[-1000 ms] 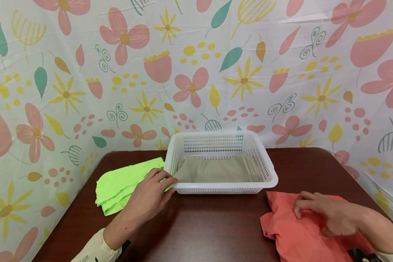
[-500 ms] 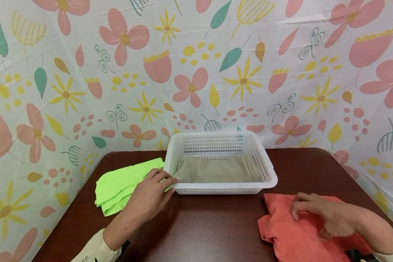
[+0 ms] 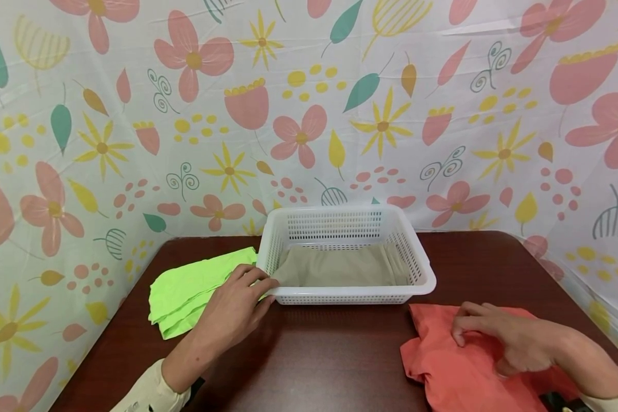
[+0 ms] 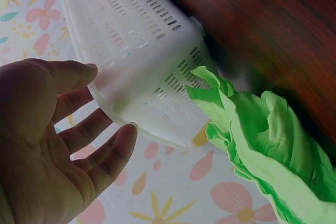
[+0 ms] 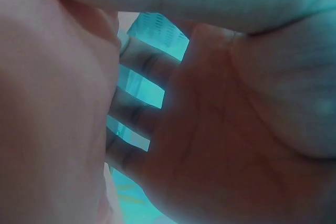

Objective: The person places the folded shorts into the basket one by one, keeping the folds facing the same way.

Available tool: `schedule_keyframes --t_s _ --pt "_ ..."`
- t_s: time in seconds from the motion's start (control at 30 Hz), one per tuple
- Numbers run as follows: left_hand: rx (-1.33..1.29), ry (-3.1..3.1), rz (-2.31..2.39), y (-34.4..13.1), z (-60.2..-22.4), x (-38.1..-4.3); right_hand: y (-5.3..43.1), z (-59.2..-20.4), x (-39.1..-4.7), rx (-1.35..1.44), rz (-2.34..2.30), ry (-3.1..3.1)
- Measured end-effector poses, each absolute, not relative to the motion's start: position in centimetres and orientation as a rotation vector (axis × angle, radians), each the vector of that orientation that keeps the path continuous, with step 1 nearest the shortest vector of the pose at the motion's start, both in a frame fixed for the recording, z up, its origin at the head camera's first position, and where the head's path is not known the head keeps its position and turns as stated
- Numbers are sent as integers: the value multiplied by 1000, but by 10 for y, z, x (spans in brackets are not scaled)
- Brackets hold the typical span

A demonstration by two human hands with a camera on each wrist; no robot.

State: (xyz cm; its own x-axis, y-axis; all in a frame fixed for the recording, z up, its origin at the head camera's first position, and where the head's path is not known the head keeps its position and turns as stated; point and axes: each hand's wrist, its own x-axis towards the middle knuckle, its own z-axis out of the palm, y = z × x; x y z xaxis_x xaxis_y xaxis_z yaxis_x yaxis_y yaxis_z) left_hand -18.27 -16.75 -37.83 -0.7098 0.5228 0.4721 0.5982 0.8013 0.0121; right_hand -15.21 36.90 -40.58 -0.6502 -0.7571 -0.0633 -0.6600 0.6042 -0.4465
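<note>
In the head view my left hand holds the near left corner of a white plastic basket. In the left wrist view its thumb lies on the outer wall while other fingers pass behind the rim. Inside the basket lies a folded grey-beige cloth. At the front right, my right hand rests on a folded coral-red cloth, fingertips pressing into it with thumb and index finger apart. The cloth fills the left of the right wrist view, hiding the fingertips.
Left of the basket, a folded lime-green cloth lies partly behind my left forearm. Everything stands on a dark brown table. A flower-patterned white sheet hangs behind the table and along its sides.
My right hand and the coral-red cloth have slid slightly to the left together, across the table. The left hand and the basket stay where they were.
</note>
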Motion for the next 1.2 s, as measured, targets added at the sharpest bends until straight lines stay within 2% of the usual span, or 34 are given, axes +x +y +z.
schedule_keyframes --t_s 1.2 --pt "-858 -2495 -232 -167 -382 -184 346 -406 -152 -1130 -680 2572"
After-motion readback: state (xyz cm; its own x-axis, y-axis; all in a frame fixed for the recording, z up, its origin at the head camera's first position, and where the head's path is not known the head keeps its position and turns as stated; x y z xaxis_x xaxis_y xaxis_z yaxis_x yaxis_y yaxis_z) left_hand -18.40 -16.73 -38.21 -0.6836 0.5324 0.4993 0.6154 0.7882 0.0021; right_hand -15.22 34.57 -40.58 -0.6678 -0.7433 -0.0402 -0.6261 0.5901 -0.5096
